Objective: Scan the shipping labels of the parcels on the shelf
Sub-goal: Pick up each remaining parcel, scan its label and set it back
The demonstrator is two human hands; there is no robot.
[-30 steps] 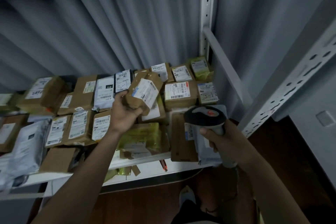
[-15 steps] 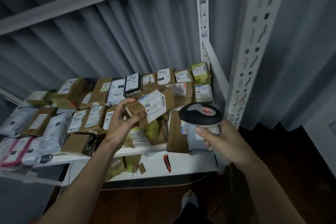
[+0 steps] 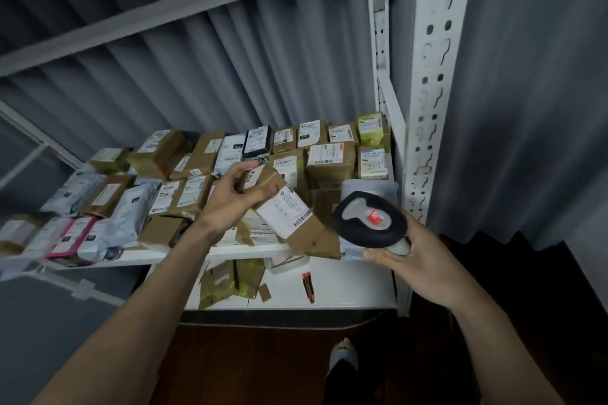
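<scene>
Left hand [image 3: 230,204] fingers clamped on parcel [image 3: 283,210] slanting down-right, right hand [image 3: 408,256] gripping scanner [image 3: 368,222]

parcels [image 3: 184,194] packed side by side all over the shelf [image 3: 250,251], one box [image 3: 286,210] held up in front of them by the left hand [image 3: 230,200], scanner [image 3: 368,219] in the right hand [image 3: 411,256] just right of the box, lower shelf [image 3: 345,289] underneath
</scene>
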